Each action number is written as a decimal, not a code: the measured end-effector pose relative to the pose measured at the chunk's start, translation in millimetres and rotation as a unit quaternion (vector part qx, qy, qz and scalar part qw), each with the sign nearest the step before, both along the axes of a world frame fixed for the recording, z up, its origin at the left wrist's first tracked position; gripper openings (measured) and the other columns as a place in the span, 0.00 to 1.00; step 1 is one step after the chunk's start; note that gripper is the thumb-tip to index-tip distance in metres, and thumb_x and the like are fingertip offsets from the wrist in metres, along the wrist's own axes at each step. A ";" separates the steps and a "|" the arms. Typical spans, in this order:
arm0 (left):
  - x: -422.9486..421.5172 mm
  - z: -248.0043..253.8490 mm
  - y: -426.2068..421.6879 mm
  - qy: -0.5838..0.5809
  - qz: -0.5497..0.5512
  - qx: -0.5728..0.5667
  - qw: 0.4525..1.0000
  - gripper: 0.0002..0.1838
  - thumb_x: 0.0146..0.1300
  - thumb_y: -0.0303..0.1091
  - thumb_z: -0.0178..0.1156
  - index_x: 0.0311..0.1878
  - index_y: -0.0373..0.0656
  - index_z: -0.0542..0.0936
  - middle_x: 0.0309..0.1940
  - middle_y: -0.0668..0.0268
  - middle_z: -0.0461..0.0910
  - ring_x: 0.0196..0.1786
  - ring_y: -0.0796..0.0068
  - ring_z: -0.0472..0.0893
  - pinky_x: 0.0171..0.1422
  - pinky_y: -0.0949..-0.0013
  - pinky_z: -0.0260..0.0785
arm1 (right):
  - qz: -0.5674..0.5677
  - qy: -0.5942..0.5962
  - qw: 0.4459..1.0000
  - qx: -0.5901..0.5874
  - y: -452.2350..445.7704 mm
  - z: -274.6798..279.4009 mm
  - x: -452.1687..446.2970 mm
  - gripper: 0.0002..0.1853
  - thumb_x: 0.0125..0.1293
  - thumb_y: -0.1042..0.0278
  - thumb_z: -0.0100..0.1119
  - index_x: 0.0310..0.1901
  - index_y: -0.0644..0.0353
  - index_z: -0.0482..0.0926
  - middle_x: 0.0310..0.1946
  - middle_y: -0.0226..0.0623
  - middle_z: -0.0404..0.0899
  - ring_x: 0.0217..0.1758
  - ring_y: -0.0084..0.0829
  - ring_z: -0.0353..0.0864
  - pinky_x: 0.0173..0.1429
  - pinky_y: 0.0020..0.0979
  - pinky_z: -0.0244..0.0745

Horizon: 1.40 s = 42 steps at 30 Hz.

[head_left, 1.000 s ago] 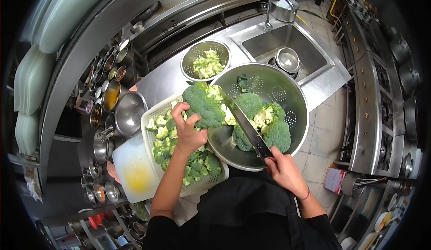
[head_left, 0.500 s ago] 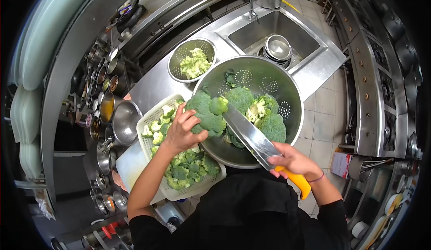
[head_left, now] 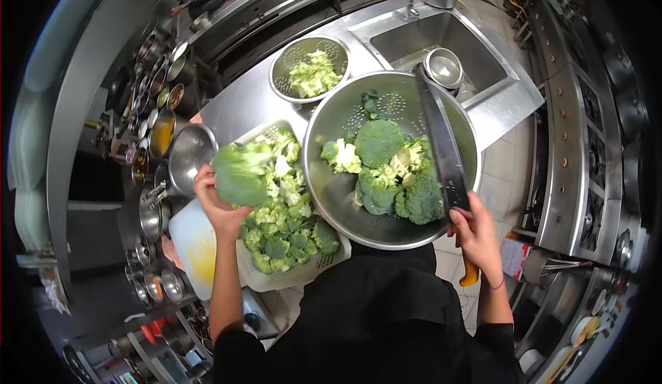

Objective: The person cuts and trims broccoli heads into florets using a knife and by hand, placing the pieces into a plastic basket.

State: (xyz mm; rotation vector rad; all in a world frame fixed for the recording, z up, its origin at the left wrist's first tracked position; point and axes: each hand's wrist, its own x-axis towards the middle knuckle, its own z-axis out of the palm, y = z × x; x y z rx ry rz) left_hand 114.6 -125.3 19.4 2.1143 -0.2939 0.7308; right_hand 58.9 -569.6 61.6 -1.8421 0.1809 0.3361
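My left hand (head_left: 219, 204) is closed around a broccoli head (head_left: 240, 177), smeared by motion, over the left side of a pale plastic basket (head_left: 289, 282). Cut broccoli florets (head_left: 279, 239) fill much of that basket. In my right hand (head_left: 476, 235) is a broad-bladed knife (head_left: 445, 142) with a yellow handle, its blade pointing away from me above the right side of a large metal colander (head_left: 327, 204). Inside the colander lie several broccoli heads (head_left: 379, 144) and a pale-stemmed broccoli piece (head_left: 342, 156) at the left.
Behind the basket, a smaller colander (head_left: 277, 84) holds pale green trimmings (head_left: 316, 75). A sink (head_left: 469, 46) with a metal bowl (head_left: 443, 68) lies at the back right. On the left are a cutting board (head_left: 195, 246) and a metal bowl (head_left: 192, 160). Stoves (head_left: 565, 135) line the right.
My left hand has carried the broccoli head left, from the colander to above the basket. The knife has swung right, away from the broccoli. The camera view has shifted slightly.
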 end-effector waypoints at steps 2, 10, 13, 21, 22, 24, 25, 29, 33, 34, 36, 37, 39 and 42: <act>-29.8 7.0 15.2 0.121 -0.090 -0.470 0.870 0.41 0.50 0.40 0.70 0.68 0.45 0.65 0.66 0.53 0.65 0.71 0.46 0.63 0.74 0.38 0.54 | -0.038 -0.051 0.998 -0.005 8.6 -3.3 -5.6 0.17 0.71 0.78 0.53 0.58 0.69 0.63 0.23 0.36 0.78 0.25 0.21 0.77 0.29 0.27 0.74; -80.3 -70.9 42.0 0.020 -0.235 -0.760 0.606 0.54 0.51 0.77 0.58 0.73 0.49 0.62 0.70 0.52 0.65 0.67 0.48 0.68 0.62 0.38 0.70 | 0.160 -0.056 0.985 -0.020 107.7 -9.3 -8.9 0.12 0.71 0.74 0.56 0.49 0.70 0.68 0.19 0.43 0.79 0.24 0.26 0.83 0.40 0.31 0.82; -87.9 -63.3 51.7 -0.020 -0.131 -0.770 0.624 0.51 0.54 0.77 0.55 0.72 0.48 0.64 0.68 0.54 0.68 0.66 0.47 0.70 0.64 0.39 0.69 | 0.273 -0.086 0.957 -0.048 171.4 18.1 -6.0 0.08 0.69 0.76 0.57 0.44 0.67 0.70 0.19 0.45 0.80 0.24 0.45 0.85 0.33 0.37 0.79; -96.9 -35.4 68.4 -0.026 -0.179 -0.711 0.680 0.42 0.62 0.54 0.62 0.72 0.38 0.63 0.65 0.58 0.71 0.65 0.59 0.72 0.68 0.54 0.66 | 0.348 -0.444 0.825 -0.028 266.2 44.2 8.7 0.13 0.61 0.79 0.61 0.47 0.63 0.74 0.23 0.45 0.77 0.21 0.46 0.77 0.26 0.40 0.69; -96.5 -32.7 71.0 0.001 -0.188 -0.713 0.676 0.43 0.60 0.53 0.64 0.72 0.37 0.62 0.64 0.56 0.72 0.63 0.59 0.73 0.68 0.56 0.66 | 0.321 -0.469 0.823 0.004 268.9 40.8 7.1 0.13 0.60 0.81 0.61 0.46 0.63 0.73 0.23 0.45 0.76 0.21 0.46 0.75 0.26 0.41 0.68; -97.6 -30.8 73.0 0.032 -0.189 -0.728 0.658 0.43 0.58 0.51 0.66 0.70 0.35 0.63 0.61 0.55 0.74 0.60 0.59 0.76 0.65 0.57 0.69 | 0.358 -0.439 0.823 -0.036 279.9 35.5 7.3 0.12 0.61 0.80 0.61 0.45 0.63 0.73 0.23 0.45 0.76 0.21 0.47 0.76 0.26 0.42 0.68; -95.6 -28.2 71.7 0.048 -0.208 -0.724 0.656 0.40 0.58 0.49 0.67 0.67 0.35 0.67 0.58 0.55 0.76 0.57 0.58 0.78 0.63 0.57 0.71 | 0.393 -0.410 0.820 -0.073 283.9 31.0 8.1 0.11 0.61 0.79 0.60 0.44 0.63 0.72 0.23 0.46 0.76 0.21 0.49 0.76 0.26 0.43 0.67; -102.6 -76.8 79.5 0.108 -0.183 -0.754 0.622 0.32 0.59 0.48 0.66 0.59 0.34 0.74 0.51 0.54 0.81 0.51 0.56 0.82 0.59 0.56 0.74 | 0.428 -0.256 0.856 -0.136 280.0 -4.8 2.0 0.08 0.65 0.76 0.58 0.40 0.62 0.68 0.17 0.46 0.74 0.21 0.52 0.76 0.26 0.47 0.67; -110.3 -79.7 63.4 0.112 -0.135 -0.781 0.600 0.32 0.62 0.51 0.63 0.60 0.35 0.74 0.51 0.54 0.81 0.50 0.55 0.82 0.58 0.55 0.74 | 0.376 -0.148 0.915 -0.004 278.5 -23.0 -2.5 0.08 0.66 0.76 0.58 0.42 0.64 0.68 0.18 0.46 0.77 0.22 0.52 0.79 0.27 0.47 0.70; -107.9 -73.5 58.8 0.111 -0.139 -0.780 0.600 0.32 0.62 0.51 0.63 0.60 0.35 0.74 0.51 0.54 0.81 0.50 0.55 0.82 0.58 0.55 0.74 | 0.369 -0.225 0.899 -0.069 277.2 -34.6 -5.8 0.09 0.65 0.77 0.58 0.44 0.64 0.70 0.20 0.46 0.78 0.23 0.51 0.79 0.27 0.45 0.71; -102.9 -56.9 47.1 0.081 -0.171 -0.784 0.592 0.34 0.65 0.56 0.58 0.63 0.36 0.71 0.55 0.55 0.79 0.55 0.55 0.79 0.62 0.53 0.72 | 0.333 -0.284 0.890 -0.126 277.8 -37.3 -8.4 0.09 0.65 0.78 0.58 0.45 0.64 0.70 0.22 0.47 0.79 0.24 0.51 0.79 0.28 0.45 0.71; -102.2 -53.2 42.8 0.067 -0.187 -0.786 0.586 0.35 0.67 0.58 0.56 0.65 0.36 0.70 0.57 0.55 0.78 0.58 0.55 0.78 0.64 0.52 0.71 | 0.296 -0.337 0.876 -0.179 277.9 -37.5 -8.9 0.10 0.64 0.78 0.58 0.46 0.64 0.71 0.24 0.48 0.79 0.25 0.51 0.80 0.28 0.45 0.71; -103.6 -56.4 37.9 0.085 -0.165 -0.757 0.626 0.36 0.69 0.61 0.51 0.65 0.37 0.69 0.59 0.55 0.76 0.61 0.56 0.76 0.66 0.51 0.69 | 0.280 -0.334 0.879 -0.194 275.2 -38.1 -6.1 0.11 0.64 0.79 0.58 0.47 0.63 0.72 0.26 0.50 0.79 0.28 0.51 0.81 0.28 0.45 0.72; -102.9 -66.2 41.2 0.080 -0.184 -0.781 0.591 0.37 0.69 0.63 0.48 0.66 0.39 0.70 0.59 0.55 0.77 0.59 0.58 0.78 0.64 0.52 0.72 | 0.273 -0.312 0.880 -0.233 265.4 -34.8 -3.2 0.09 0.66 0.79 0.56 0.46 0.66 0.70 0.20 0.49 0.78 0.23 0.52 0.80 0.26 0.44 0.70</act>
